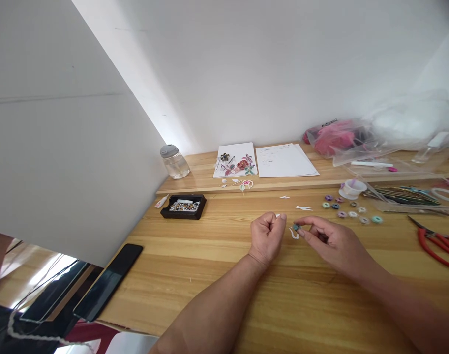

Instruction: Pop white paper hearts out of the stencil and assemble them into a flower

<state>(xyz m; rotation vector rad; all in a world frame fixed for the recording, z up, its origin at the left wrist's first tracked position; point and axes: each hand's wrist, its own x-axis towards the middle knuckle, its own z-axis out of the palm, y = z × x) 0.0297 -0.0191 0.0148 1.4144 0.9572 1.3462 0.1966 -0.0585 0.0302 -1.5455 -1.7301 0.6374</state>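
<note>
Legible text, labels, brands, numbers or signs: none. Unreadable markings, as follows. Item: small white tube with red marking [162,201], on the pale wooden counter [217,236], just beside the black rectangular tray [183,215]; print too small to make out. Item: stack of white paper sheets [288,164], on the raised wooden ledge [198,164]; faint dark strokes on the top sheet, too faint to read.

Tabletop [209,255]: smooth, lightly glossy, grained wood
Phone [108,282]: glossy black face
Jar [177,164]: clear, shiny body
Sheets [286,161]: matt white paper
Bag [401,123]: thin, crinkled clear plastic
Pliers handles [440,246]: smooth red
</note>
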